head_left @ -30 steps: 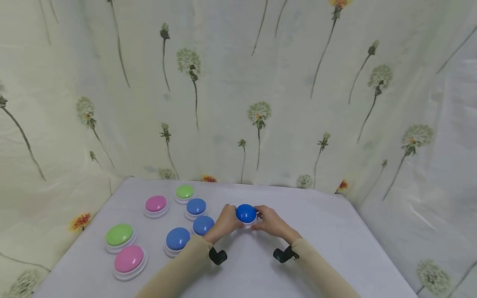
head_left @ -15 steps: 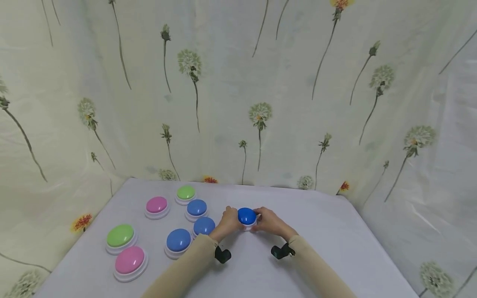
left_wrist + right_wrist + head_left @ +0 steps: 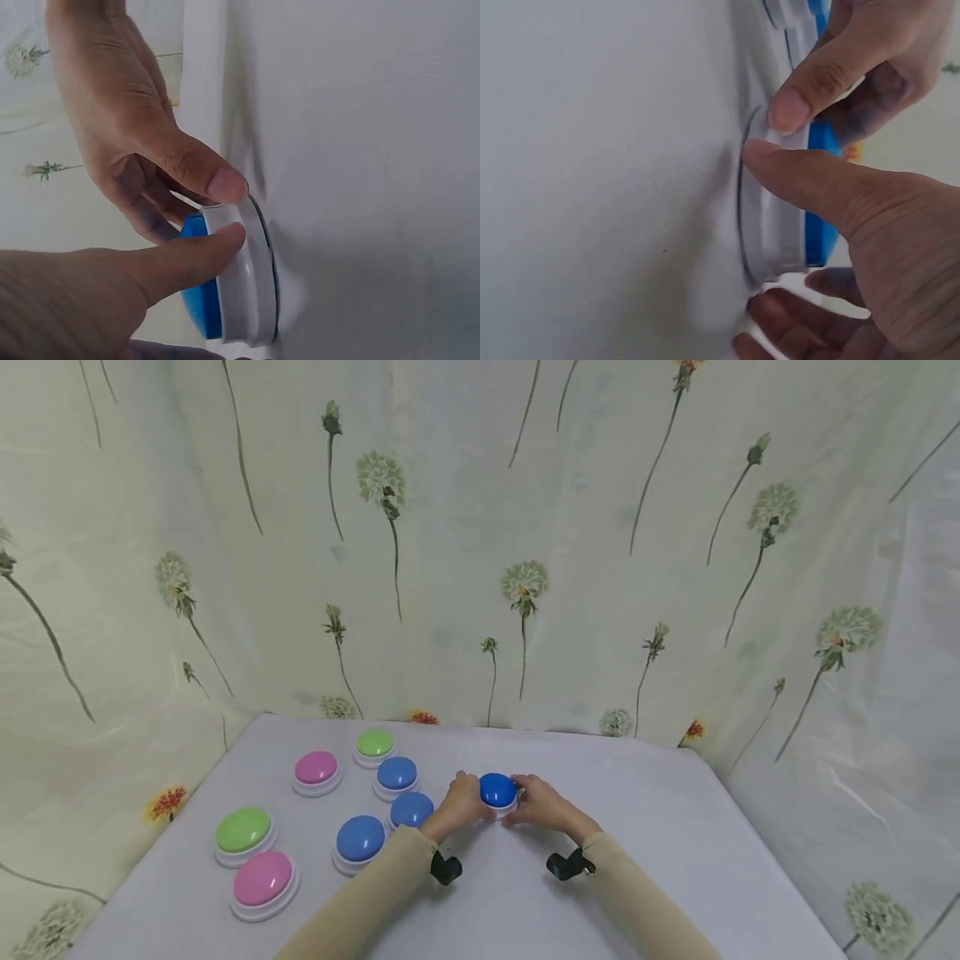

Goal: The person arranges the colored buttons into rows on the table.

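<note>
A dome push button with a blue top and white round base (image 3: 498,790) is between my two hands at mid-table, dome up. My left hand (image 3: 459,806) grips its left side and my right hand (image 3: 546,806) its right side. In the left wrist view both thumbs press on the white base (image 3: 251,292), close to each other on the near side. The right wrist view has the base's underside right at the tabletop, with the right hand's (image 3: 900,240) other fingers curled around the far side of the button.
Left of my hands stand several similar buttons: three blue, among them one (image 3: 360,839) near my left sleeve, two green, one at the back (image 3: 375,743), and two pink, one at the front (image 3: 262,881). A floral curtain (image 3: 435,568) hangs behind the white table (image 3: 637,827).
Over the second, the blue button has shifted slightly right and down, with both hands around it. In the last half second hands and button hold nearly still; the other buttons stay put.
</note>
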`<control>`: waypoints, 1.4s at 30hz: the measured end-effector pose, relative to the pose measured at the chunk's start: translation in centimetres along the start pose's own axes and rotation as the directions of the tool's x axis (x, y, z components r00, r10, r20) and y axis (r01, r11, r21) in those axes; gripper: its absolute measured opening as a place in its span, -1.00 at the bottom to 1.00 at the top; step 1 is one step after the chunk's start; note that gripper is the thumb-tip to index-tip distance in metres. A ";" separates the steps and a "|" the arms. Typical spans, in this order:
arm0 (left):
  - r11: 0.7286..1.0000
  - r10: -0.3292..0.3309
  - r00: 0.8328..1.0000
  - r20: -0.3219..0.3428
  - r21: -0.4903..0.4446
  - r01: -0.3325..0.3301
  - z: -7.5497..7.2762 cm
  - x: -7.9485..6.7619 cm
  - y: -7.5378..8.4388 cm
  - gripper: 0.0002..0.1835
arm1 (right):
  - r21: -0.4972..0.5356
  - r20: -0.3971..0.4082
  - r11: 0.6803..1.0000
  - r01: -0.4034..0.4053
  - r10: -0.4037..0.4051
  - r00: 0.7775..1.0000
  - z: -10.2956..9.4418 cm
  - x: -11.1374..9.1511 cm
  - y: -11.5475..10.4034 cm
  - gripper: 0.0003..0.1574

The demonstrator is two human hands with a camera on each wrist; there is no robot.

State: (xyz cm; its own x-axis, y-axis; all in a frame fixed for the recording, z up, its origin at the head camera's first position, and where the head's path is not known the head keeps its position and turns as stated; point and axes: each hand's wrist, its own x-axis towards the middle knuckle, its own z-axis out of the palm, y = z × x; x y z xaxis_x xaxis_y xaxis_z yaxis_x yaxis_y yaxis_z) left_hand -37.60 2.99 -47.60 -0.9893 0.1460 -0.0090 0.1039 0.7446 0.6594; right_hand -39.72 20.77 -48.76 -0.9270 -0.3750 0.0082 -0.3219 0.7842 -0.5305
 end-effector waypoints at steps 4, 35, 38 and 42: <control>0.999 0.038 0.999 -0.008 -0.007 -0.038 -1.0 -1.0 0.2 -0.23 | -0.009 -0.042 1.000 -0.010 0.009 0.999 -0.5 -1.0 -0.9 0.21; 0.934 0.354 0.898 0.260 -0.138 -0.329 -9.7 -14.1 -4.7 -0.61 | 0.044 -0.061 0.983 0.180 -0.177 0.982 1.4 -10.2 -10.1 -0.03; 0.936 0.350 0.880 0.321 -0.163 -0.313 -10.4 -15.2 -5.6 -0.60 | 0.074 -0.034 0.981 0.180 -0.177 0.984 1.6 -10.7 -10.6 -0.06; 0.917 0.398 0.825 0.401 -0.205 -0.343 -11.5 -16.2 -7.6 -0.59 | 0.103 -0.001 0.976 0.191 -0.192 0.981 2.1 -11.4 -11.2 -0.11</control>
State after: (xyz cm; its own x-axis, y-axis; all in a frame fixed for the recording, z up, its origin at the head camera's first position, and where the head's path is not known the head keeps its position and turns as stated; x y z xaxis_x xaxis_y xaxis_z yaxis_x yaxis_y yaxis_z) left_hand -23.52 -12.54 -43.87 -0.7337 0.6780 -0.0459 0.4136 0.4991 0.7615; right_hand -25.16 15.21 -44.70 -0.8481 -0.5180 0.1111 -0.4718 0.6430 -0.6033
